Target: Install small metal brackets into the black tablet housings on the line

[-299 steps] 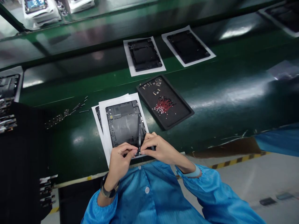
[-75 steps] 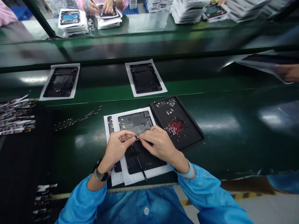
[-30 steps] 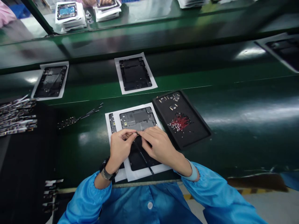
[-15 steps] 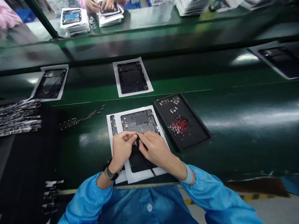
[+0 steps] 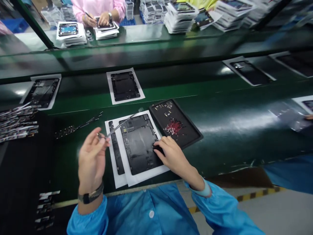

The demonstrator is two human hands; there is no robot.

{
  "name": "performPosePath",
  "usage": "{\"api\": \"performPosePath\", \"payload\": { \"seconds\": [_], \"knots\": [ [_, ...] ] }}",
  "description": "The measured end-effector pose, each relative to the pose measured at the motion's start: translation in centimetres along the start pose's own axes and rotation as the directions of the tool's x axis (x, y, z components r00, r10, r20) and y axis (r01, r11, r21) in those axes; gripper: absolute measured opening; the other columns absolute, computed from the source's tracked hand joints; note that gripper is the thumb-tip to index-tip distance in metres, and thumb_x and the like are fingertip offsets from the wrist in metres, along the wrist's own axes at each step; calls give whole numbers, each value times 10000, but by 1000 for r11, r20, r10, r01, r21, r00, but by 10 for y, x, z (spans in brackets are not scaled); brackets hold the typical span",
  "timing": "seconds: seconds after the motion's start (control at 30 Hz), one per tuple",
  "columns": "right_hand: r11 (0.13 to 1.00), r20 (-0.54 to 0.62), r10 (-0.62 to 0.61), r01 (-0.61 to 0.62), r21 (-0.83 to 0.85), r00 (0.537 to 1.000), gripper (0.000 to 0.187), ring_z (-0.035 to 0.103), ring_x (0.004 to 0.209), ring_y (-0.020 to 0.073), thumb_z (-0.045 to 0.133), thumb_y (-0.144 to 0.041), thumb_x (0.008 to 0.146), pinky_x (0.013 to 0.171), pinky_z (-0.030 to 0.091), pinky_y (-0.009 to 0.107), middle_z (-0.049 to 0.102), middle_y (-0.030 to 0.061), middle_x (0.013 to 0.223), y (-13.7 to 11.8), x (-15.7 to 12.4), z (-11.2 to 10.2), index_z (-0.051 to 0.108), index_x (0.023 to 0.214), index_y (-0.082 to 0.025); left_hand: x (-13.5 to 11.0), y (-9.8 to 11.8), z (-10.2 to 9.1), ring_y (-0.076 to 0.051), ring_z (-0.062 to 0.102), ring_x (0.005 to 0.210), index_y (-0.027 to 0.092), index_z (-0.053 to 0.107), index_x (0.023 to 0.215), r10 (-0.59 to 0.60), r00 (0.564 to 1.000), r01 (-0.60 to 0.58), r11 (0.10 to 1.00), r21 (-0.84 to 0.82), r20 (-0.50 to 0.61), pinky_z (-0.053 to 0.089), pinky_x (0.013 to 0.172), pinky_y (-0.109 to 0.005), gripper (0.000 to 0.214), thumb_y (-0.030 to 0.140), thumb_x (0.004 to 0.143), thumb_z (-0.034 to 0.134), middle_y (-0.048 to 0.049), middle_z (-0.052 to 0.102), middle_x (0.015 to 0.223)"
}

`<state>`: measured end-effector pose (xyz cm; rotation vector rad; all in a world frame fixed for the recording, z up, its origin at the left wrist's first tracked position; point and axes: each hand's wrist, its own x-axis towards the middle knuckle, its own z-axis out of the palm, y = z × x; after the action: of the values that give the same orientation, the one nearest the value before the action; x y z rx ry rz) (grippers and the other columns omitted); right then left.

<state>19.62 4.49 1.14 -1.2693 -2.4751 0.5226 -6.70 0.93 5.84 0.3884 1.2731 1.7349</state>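
Note:
My left hand [image 5: 92, 156] is raised at the left of the white sheets, its fingertips closed on a small circuit board with a thin grey cable [image 5: 119, 125]. The cable runs up and right above a black tablet housing [image 5: 139, 150], which lies on a white paper sheet [image 5: 146, 178]. A second housing [image 5: 116, 153] on its own sheet is partly covered beneath it. Over the right edge of the upper housing, my right hand [image 5: 172, 155] is bent with thumb and fingers close together around something dark, too hidden to name.
A black tray [image 5: 193, 137] with red wires [image 5: 174, 125] and small parts adjoins the sheets. Cabled boards [image 5: 69, 130] lie left. More housings [image 5: 124, 85] rest along the green surface. Across it a person's hands [image 5: 97, 21] work beside paper stacks [image 5: 179, 19]; another hand [image 5: 308, 117] shows far right.
My hands, together over the housing before, have separated. The left moved left and up with the cabled board; the right sits at the housing's right edge. The camera view has shifted right.

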Motion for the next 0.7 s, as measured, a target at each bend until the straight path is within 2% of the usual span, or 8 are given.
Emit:
{"api": "performPosePath", "payload": {
  "seconds": [0.1,0.2,0.27,0.4,0.57,0.7],
  "knots": [
    [1000,17,-21,21,-7,1000,133,538,820,244,525,-120,903,732,453,364,612,83,853,2,9,7,583,818,-203,-17,-24,5,-110,634,677,144,723,852,-175,982,168,981,98,69,523,629,-201,285,183,603,856,-28,687,788],
    [995,46,-3,-2,101,999,144,570,780,214,510,-119,906,709,465,326,617,56,803,4,10,1,569,811,-209,-31,-47,14,-75,570,594,120,681,768,-252,962,230,954,195,101,450,539,-168,266,199,582,853,-36,692,754],
    [980,49,33,-42,195,998,135,613,759,196,511,-142,917,693,482,303,649,48,806,5,6,-3,590,834,-212,-37,-57,20,-73,547,560,120,660,766,-272,954,241,945,222,123,432,509,-174,282,211,575,846,-30,684,721],
    [933,58,87,-102,346,995,104,698,798,197,564,-181,908,744,516,296,746,42,854,6,0,-5,663,900,-212,-41,-71,32,-91,581,567,134,608,742,-302,941,263,937,232,153,490,547,-215,293,222,575,832,-24,683,742],
    [890,130,186,-223,398,974,124,717,704,187,619,-169,854,704,517,283,780,5,794,3,-1,-9,717,911,-218,-42,-86,37,-105,619,623,139,597,737,-295,937,244,935,257,186,522,586,-222,279,216,592,823,-28,686,771],
    [848,183,218,-279,451,959,109,729,740,200,646,-216,836,671,512,276,792,7,831,4,0,-14,732,903,-218,-41,-96,35,-114,636,665,145,601,751,-303,925,236,932,277,231,535,609,-221,261,214,620,816,-27,685,773]
  ]
}}
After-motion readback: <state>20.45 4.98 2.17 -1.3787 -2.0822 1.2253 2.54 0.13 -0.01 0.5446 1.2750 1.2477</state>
